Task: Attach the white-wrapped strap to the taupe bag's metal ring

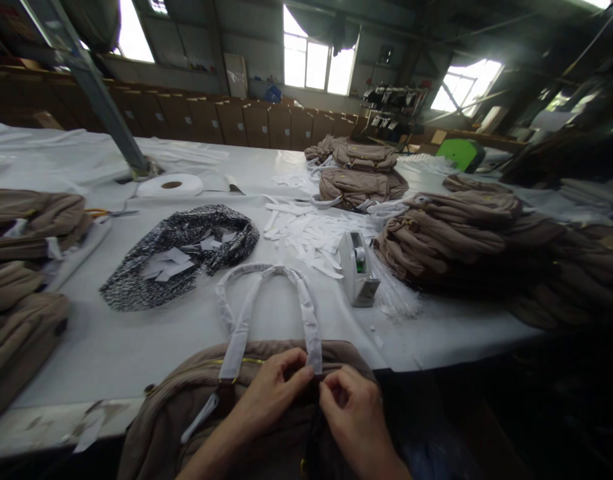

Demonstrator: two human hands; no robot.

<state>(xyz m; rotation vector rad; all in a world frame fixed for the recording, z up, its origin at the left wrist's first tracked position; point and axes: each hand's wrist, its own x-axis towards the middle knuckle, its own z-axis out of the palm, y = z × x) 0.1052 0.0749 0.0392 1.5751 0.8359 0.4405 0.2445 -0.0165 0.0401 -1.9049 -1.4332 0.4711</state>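
Observation:
A brown bag with a yellow zipper lies at the table's front edge. Its two handles, wrapped in white material, stand up and reach onto the table. At the base of the right handle, my left hand is closed, thumb and index finger pinched at the white wrapping's lower end. Just to its right, my right hand is also pinched closed near the dark handle tab; whatever lies between its fingertips is too small to make out. A thin white wrapped strip hangs by the left handle base.
On the white table are a grey tape dispenser, scattered white strips, a speckled cloth holding paper pieces, a white roll and orange-handled scissors. Brown bags are piled left and right.

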